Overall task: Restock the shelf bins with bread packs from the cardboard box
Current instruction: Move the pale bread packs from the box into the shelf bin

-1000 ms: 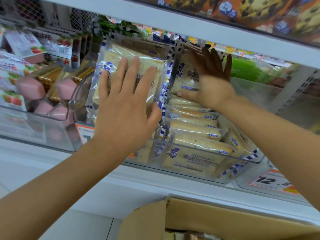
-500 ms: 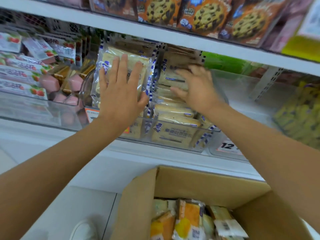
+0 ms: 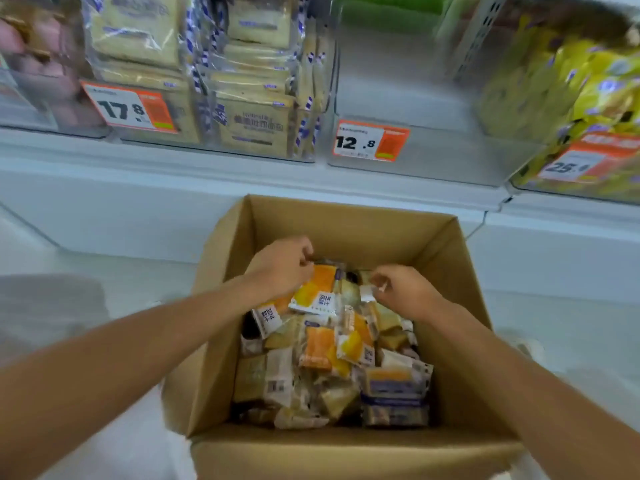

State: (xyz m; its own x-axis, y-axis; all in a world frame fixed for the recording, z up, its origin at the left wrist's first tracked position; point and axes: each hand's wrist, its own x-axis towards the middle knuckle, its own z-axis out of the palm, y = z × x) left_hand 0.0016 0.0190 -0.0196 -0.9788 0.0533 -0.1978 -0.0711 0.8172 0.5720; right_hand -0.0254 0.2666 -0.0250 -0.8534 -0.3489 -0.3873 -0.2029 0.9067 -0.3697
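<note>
Both hands are down inside an open cardboard box (image 3: 346, 223) that stands on the pale floor just below a white shop shelf (image 3: 207, 174). The left hand (image 3: 280, 268) has its fingers curled tight together on the top edge of an orange-and-white pack (image 3: 317, 292), which lies tilted on the heap at the far end of the box. The right hand (image 3: 405, 292), near it but not touching it, pinches the white edge of a second pack (image 3: 367, 293) between curled fingers and thumb; the blur hides what that wrapper carries. The loose bread packs (image 3: 329, 368) fill the box in a jumble, orange, cream and white wrappers overlapping. On the shelf above, a clear bin (image 3: 433, 157) bears a price tag reading 12.8 (image 3: 370, 142). To its left, sliced toast packs (image 3: 252, 126) stand in rows behind a 17.8 tag (image 3: 128, 107); to its right sits a bin of yellow packs (image 3: 571, 81).
</note>
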